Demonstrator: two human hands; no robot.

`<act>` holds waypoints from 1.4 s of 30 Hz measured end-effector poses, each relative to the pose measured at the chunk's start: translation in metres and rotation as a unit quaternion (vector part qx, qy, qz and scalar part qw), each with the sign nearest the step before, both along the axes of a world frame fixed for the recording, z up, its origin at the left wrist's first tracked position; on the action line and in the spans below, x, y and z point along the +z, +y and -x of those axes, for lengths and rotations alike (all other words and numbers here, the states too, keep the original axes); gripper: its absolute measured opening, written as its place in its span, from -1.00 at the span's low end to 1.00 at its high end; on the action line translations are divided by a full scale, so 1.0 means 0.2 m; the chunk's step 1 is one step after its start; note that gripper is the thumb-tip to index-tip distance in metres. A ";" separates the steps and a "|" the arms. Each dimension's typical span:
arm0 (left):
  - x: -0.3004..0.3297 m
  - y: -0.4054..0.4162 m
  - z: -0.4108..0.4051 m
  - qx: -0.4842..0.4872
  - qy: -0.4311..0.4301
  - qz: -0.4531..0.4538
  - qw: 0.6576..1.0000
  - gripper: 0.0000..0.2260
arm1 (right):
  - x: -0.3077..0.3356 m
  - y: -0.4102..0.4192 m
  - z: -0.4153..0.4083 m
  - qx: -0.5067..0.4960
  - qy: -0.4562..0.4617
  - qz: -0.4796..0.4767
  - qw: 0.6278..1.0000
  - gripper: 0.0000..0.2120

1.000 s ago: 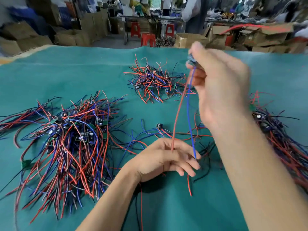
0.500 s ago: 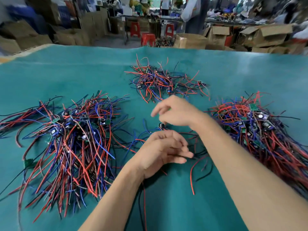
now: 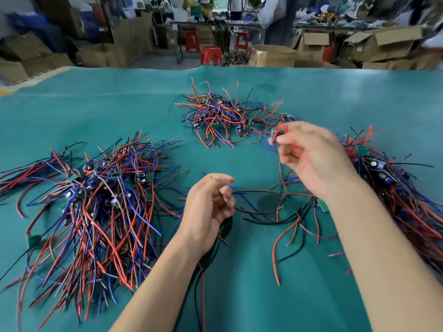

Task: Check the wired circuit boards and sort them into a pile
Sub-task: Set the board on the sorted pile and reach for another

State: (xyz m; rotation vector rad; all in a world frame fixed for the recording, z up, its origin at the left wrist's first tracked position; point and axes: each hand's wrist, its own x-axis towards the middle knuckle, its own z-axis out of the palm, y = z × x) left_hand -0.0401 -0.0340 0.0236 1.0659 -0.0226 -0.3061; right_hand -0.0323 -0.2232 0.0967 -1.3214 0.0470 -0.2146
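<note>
Three heaps of small circuit boards with red, blue and black wires lie on the teal table (image 3: pixel 239 295): a large pile (image 3: pixel 100 195) at the left, a small pile (image 3: pixel 220 116) at the far centre, another pile (image 3: pixel 395 188) at the right. My right hand (image 3: pixel 309 156), blurred, is raised between the far and right piles and pinches a small wired board (image 3: pixel 275 135) at its fingertips. My left hand (image 3: pixel 208 207) hovers at the centre with fingers curled around thin wires (image 3: pixel 230 188) that trail down below my wrist. Loose wired boards (image 3: pixel 294 212) lie between my hands.
Beyond the table's far edge stand cardboard boxes (image 3: pixel 273 56), red stools (image 3: pixel 211 55) and other worktables, with people standing at the back. A loose red wire (image 3: pixel 278 248) curls on the cloth near my right forearm.
My right hand threw its earlier board off to the far pile, dropped to the loose boards at the centre, and has now lifted up and right with another board. My left hand stayed at the centre.
</note>
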 end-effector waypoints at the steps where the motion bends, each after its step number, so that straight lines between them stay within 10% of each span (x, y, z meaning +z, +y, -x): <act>1: 0.00 0.00 0.00 -0.016 -0.013 -0.007 1.000 -0.90 | 0.00 0.01 0.03 -0.004 0.012 -0.030 0.999 -0.79; 32: -0.02 0.01 0.00 -0.006 -0.042 -0.012 0.999 -0.91 | -0.27 0.22 0.20 0.149 0.089 -0.064 0.983 -0.77; 42: -0.02 -0.01 0.00 0.007 -0.042 -0.002 0.999 -0.93 | -0.31 0.23 0.19 0.107 0.042 0.106 0.988 -0.89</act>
